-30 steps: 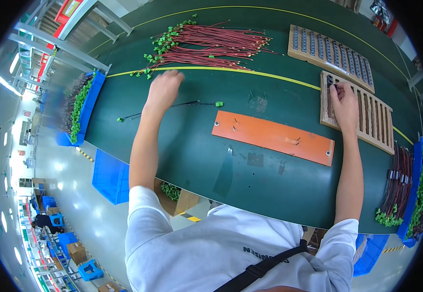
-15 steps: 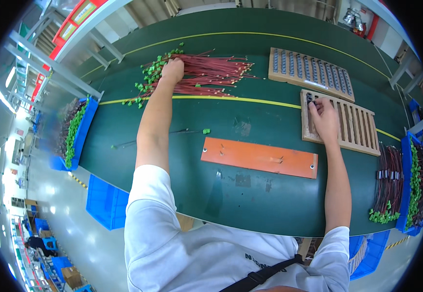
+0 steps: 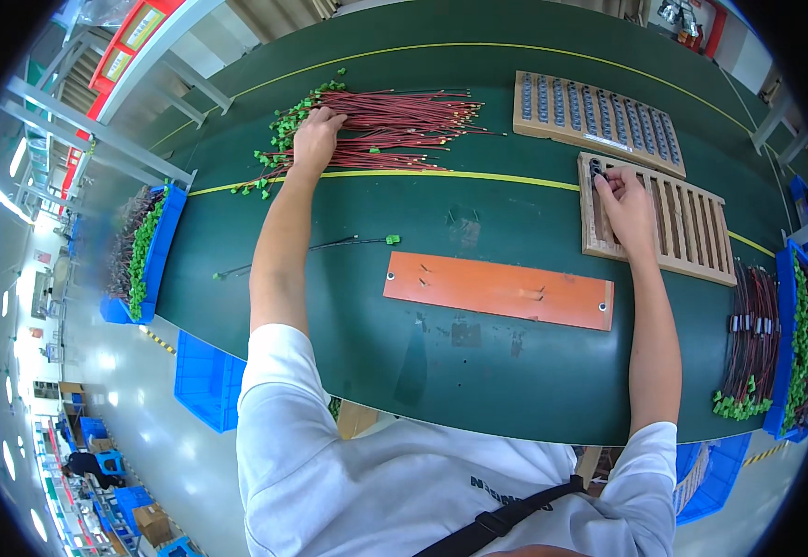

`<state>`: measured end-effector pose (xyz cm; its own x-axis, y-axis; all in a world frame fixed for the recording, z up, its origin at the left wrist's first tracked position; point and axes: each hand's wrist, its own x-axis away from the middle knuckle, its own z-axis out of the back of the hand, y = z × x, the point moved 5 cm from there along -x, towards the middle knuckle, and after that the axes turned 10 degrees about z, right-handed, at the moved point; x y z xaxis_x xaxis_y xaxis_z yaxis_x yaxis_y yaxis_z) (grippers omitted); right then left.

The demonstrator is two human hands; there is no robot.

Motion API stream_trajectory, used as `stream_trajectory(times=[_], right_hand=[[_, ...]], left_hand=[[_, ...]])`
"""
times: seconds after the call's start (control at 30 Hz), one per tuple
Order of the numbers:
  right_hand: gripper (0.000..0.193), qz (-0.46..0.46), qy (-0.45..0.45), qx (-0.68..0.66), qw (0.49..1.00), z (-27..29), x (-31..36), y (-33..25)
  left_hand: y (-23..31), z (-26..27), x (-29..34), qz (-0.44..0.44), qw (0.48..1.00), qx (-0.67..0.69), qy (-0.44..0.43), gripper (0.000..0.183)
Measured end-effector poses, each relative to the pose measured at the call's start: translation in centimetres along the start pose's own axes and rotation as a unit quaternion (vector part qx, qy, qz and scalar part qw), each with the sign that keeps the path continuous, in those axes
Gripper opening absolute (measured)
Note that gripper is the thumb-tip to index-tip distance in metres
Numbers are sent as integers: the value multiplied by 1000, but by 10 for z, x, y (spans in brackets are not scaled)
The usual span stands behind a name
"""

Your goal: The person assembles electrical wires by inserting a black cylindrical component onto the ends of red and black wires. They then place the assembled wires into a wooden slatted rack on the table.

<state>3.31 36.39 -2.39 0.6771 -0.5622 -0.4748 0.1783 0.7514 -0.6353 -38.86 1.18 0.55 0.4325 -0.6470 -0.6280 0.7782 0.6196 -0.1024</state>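
Note:
My left hand reaches into a spread pile of red wires with green connectors at their left ends. Its fingers are curled down beside the connectors, and what they grip is hidden. My right hand is at the left end of a slotted wooden rack. Its thumb and fingertips pinch at a small dark part, mostly covered by the fingers. A few dark parts sit at the far end of that rack's leftmost slot.
Behind the slotted rack lies a wooden board with rows of small grey-blue parts. An orange plate with upright pins lies in front. A dark cable with a green connector rests nearby. Blue bins flank the table; bundled wires lie at right.
My left hand has drawn slightly nearer and to the left within the wire pile. My right hand stays at the rack's leftmost slot. The whole view has shifted a little.

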Motion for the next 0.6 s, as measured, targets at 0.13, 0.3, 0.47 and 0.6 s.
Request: stream_trajectory(times=[0.13,0.3,0.47,0.6], right_hand=[[28,10,8,-4,1000,2,0,1],[27,0,-17,7,1000,-3,-3,-8],[29,10,0,-18,1000,0,-3,3],[31,-6,-16,-1,1000,3,0,8]], left_hand=[[10,-14,-6,-3,1000,1,30,45],[-13,-47,-16,33,997,-27,-71,63],[-11,-64,-14,82,990,7,-119,51],[6,-53,8,86,989,10,-119,51]])
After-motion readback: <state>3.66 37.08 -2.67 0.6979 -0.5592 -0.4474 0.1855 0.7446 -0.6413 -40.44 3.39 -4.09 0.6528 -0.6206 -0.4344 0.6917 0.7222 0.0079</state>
